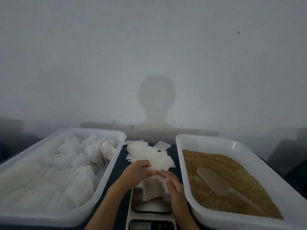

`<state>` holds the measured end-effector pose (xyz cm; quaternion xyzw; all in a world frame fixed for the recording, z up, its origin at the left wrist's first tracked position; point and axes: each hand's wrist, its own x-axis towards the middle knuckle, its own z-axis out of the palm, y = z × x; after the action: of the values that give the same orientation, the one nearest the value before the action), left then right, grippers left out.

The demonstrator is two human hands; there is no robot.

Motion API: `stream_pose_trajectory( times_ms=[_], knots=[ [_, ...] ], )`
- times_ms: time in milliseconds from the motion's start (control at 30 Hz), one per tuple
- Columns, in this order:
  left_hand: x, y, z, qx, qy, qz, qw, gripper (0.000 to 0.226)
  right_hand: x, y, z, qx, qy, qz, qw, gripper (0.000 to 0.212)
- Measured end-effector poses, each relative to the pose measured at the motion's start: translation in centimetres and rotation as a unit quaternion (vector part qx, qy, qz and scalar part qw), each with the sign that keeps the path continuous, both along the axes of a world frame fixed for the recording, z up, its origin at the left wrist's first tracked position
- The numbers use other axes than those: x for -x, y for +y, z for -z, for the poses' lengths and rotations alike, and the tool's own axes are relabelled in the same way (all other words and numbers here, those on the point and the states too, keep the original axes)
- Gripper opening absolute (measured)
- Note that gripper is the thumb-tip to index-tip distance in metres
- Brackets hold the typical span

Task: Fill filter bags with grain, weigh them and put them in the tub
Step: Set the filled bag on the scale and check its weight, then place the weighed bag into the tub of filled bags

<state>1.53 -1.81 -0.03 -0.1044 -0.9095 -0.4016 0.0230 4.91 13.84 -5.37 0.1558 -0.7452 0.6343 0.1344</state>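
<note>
Two bare hands over the middle of a dark table (122, 211), between two white tubs.

Left hand (138, 168): fingers curled, pinching the top edge of a white filter bag (153, 188) near its upper left corner. Right hand (172, 183): fingers straight and pressed close together, lying along the bag's right side, fingertips (160, 173) up at the same top edge, just beside the left hand's. Whether the right thumb grips the bag: cannot tell, hidden behind the hand.

Bag hanging from that edge, slightly crumpled, lower part over the metal plate of a small scale (150, 208). Touching the plate or held just above it: cannot tell. Scale display at the very bottom edge, too dark and blurred to read.

Behind the hands, a loose pile of flat empty bags (149, 154) on the table, a few sheets spread out toward the back.

On the left, left tub (116, 143) holding filled bags (93, 152), heaped mostly toward its far and right part, some lying flat nearer.

On the right, right tub (207, 141) with a bed of brown grain (214, 166). Translucent plastic scoop (216, 182) lying on the grain, blade toward the hands, handle pointing to the near right corner.

Beyond the table, a pale wall (149, 39) with a head-and-shoulders shadow (157, 100) on it.
</note>
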Motion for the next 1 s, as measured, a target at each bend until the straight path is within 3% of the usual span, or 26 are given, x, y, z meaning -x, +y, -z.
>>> stream_pose_trajectory(
  times_ms=[133,233,367,467,567,667,767,900,1000],
  knots=[
    [-0.6,-0.5,-2.2,0.131,0.135,-0.073,0.979,0.022,-1.0,-1.7,-2.0,0.008,0.021,-0.018,1.0,0.028],
    [-1.0,0.1,-4.7,0.136,0.195,-0.063,0.969,0.023,-1.6,-2.3,-4.2,-0.001,0.045,-0.019,0.999,0.035],
    [-1.7,2.3,-8.2,0.037,0.221,-0.032,0.974,0.027,-2.2,-0.5,-6.9,0.035,0.072,0.01,0.997,0.051],
    [-1.8,5.3,-9.6,-0.123,0.192,-0.018,0.973,0.025,-2.4,2.0,-8.5,0.057,0.066,0.066,0.994,0.059],
    [-1.6,8.9,-9.6,-0.297,0.127,-0.007,0.946,0.03,-2.2,5.1,-9.4,0.178,-0.051,0.071,0.98,0.061],
    [-1.2,12.7,-8.5,-0.335,0.085,-0.002,0.938,0.035,-2.4,8.5,-9.6,0.304,-0.16,-0.014,0.939,0.043],
    [-1.1,15.0,-6.8,-0.311,0.073,0.018,0.947,0.035,-2.7,11.4,-9.0,0.253,-0.153,0.067,0.953,0.036],
    [-1.0,15.9,-4.5,-0.162,0.114,0.012,0.98,0.039,-2.9,15.1,-8.2,0.091,-0.106,0.199,0.97,0.036],
    [-1.3,16.4,-3.7,-0.17,0.056,0.041,0.983,0.034,-3.4,16.7,-7.8,0.006,-0.061,0.218,0.974,0.031]
  ],
)
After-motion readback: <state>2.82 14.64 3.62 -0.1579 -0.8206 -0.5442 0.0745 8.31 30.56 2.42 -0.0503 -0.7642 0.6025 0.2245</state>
